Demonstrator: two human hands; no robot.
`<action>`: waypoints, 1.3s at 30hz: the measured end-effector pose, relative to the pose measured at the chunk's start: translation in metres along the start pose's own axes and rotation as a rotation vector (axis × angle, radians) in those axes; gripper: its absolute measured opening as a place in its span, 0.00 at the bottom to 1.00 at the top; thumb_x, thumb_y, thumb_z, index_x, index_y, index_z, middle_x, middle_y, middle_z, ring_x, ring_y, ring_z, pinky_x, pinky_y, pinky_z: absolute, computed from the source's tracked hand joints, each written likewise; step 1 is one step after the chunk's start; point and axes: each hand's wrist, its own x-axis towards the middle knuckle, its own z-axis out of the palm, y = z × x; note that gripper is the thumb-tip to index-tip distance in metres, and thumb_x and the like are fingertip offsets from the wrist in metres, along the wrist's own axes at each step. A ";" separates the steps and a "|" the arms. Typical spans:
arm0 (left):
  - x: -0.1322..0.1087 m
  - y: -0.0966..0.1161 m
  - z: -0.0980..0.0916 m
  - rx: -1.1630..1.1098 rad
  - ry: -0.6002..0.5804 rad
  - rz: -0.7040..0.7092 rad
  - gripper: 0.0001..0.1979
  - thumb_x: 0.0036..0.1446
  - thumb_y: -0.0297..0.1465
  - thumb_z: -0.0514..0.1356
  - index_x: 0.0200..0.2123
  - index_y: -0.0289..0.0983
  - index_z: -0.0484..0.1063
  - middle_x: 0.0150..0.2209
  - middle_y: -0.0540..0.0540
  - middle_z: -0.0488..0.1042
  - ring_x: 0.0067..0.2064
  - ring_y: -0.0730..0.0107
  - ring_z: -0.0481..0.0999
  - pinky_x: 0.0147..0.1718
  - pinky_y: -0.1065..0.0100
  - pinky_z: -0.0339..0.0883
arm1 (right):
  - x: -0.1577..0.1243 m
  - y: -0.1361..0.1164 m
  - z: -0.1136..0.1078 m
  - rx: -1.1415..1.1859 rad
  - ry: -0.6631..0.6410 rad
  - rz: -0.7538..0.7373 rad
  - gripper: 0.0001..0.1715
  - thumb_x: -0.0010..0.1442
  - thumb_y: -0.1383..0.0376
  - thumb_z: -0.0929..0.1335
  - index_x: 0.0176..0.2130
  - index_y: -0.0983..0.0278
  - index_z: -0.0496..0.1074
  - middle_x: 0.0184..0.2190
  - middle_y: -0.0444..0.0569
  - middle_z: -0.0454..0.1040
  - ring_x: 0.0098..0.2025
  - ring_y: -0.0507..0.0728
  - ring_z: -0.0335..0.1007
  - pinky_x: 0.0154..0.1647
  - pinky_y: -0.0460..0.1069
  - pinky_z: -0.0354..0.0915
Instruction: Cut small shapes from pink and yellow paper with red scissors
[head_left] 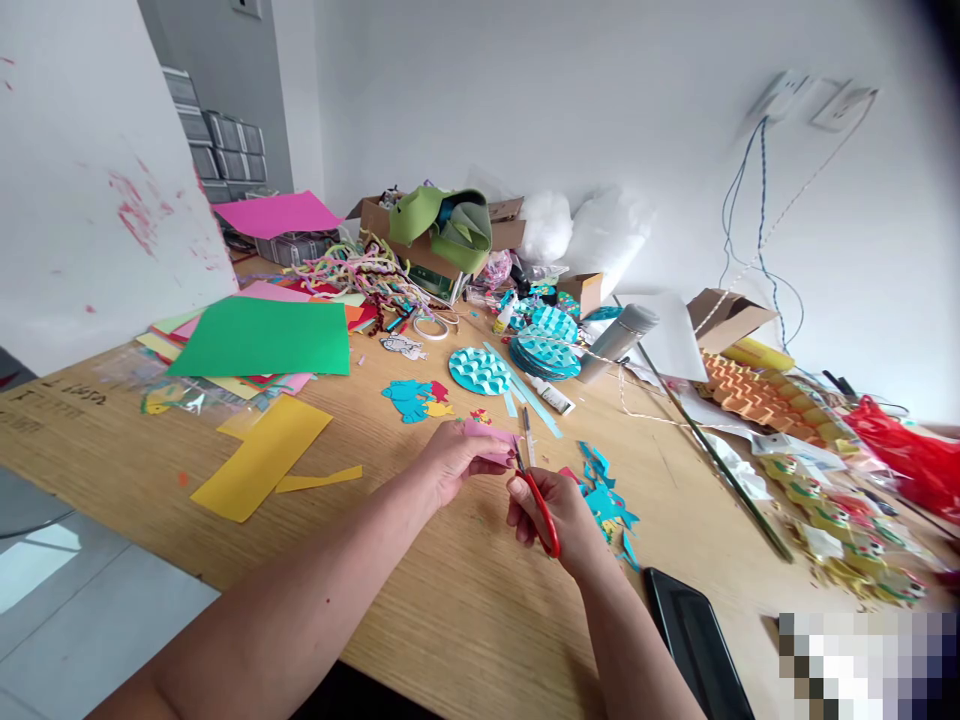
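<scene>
My left hand [448,458] pinches a small pink paper piece [489,438] just above the wooden table [465,600]. My right hand [559,515] is closed round red-handled scissors [541,510], whose blades meet the edge of the pink piece. Both hands work close together near the middle of the table. Blue paper cut-outs [606,495] lie just right of my right hand.
Yellow paper sheets [262,455] and a green sheet [266,338] lie to the left. Blue fish cut-outs [409,398], blue wavy discs [480,370], a glue tube [551,395] and a cardboard box [435,235] sit further back. A black phone [694,645] lies near right.
</scene>
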 end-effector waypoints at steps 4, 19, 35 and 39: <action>0.000 0.001 0.000 0.025 0.001 0.030 0.14 0.36 0.30 0.69 0.30 0.30 0.80 0.28 0.42 0.78 0.30 0.70 0.75 0.34 0.69 0.69 | 0.000 -0.002 0.000 0.014 -0.008 0.000 0.30 0.47 0.41 0.71 0.21 0.65 0.66 0.14 0.44 0.69 0.13 0.48 0.63 0.12 0.42 0.57; -0.001 0.004 0.001 0.120 0.037 0.046 0.11 0.35 0.29 0.67 0.27 0.30 0.78 0.25 0.42 0.77 0.29 0.67 0.75 0.34 0.65 0.69 | -0.001 -0.002 -0.002 0.004 -0.028 0.009 0.30 0.48 0.41 0.71 0.22 0.65 0.66 0.16 0.45 0.71 0.14 0.49 0.65 0.13 0.43 0.59; -0.002 0.007 -0.001 0.159 0.044 0.028 0.12 0.35 0.30 0.67 0.27 0.30 0.79 0.25 0.42 0.76 0.29 0.67 0.75 0.32 0.66 0.69 | -0.001 0.000 -0.003 -0.004 -0.036 0.010 0.30 0.47 0.40 0.71 0.22 0.65 0.67 0.16 0.45 0.72 0.14 0.50 0.66 0.13 0.43 0.60; -0.002 0.008 0.000 0.181 0.036 0.032 0.12 0.36 0.30 0.66 0.28 0.31 0.79 0.25 0.41 0.77 0.29 0.67 0.75 0.32 0.66 0.69 | -0.001 -0.001 -0.003 -0.002 -0.038 0.025 0.30 0.46 0.40 0.71 0.22 0.64 0.66 0.16 0.45 0.72 0.14 0.50 0.66 0.13 0.43 0.60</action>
